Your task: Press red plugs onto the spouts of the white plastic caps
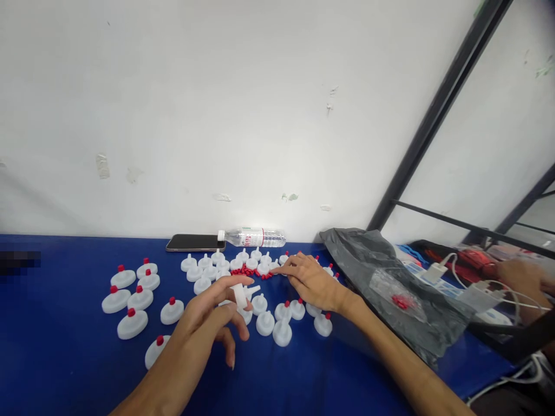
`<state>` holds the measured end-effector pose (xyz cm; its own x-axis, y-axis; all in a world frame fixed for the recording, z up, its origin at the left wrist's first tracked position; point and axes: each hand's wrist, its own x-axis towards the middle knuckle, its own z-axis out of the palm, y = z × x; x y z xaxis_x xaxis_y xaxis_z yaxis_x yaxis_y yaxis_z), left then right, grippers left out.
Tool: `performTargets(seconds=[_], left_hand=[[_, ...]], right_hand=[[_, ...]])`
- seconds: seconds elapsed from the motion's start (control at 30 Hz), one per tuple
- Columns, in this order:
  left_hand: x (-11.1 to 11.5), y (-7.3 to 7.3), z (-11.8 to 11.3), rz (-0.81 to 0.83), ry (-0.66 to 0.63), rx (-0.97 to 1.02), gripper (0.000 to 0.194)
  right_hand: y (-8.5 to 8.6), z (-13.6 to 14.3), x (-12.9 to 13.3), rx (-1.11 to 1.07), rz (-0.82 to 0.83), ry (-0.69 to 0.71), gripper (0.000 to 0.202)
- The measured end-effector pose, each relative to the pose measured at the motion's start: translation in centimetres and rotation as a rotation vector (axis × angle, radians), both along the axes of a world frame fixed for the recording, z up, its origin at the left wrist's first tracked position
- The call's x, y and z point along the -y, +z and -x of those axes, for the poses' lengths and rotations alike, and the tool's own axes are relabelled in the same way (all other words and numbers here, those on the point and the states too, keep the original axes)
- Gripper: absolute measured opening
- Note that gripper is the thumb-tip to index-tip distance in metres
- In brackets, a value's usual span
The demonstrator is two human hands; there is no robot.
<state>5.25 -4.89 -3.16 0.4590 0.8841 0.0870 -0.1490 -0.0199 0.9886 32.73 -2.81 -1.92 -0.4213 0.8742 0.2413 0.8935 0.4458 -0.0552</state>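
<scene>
My left hand is closed on a white nozzle cap, a flat round lid with a tapered spout pointing right. It is gripped at the rim between thumb and fingers. Over the back of the group, my right hand reaches left with fingers close together, fingertips at the edge of a pile of small red tips. Whether a tip is between them is too small to make out. White nozzle caps without tips stand around the pile. Several caps with red tips stand at the left, others around my right hand.
Against the wall lie a black phone and a clear water bottle on its side. On the right, a grey plastic bag carries a clear bag of red tips. Beyond are chargers, cables, a dark metal frame and another person's hand.
</scene>
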Motion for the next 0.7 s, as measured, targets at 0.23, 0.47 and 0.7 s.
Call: performTargets(seconds=[0.23,0.47,0.7], left_hand=[[0.7,0.7,0.3,-0.084,0.014,-0.155,0.043],[-0.3,-1.0,0.3,-0.128,0.006,-0.210,0.057],[0.5,-0.5,0.1,-0.117,0.025,-0.308,0.062]], right_hand=[[-0.1,-0.3,-0.2,-0.073,0.028,-0.003,0.049],[-0.1,-0.1,-0.6,-0.108,-0.001,0.014,0.015],[-0.1,0.0,-0.8,-0.124,0.024,0.093,0.017]])
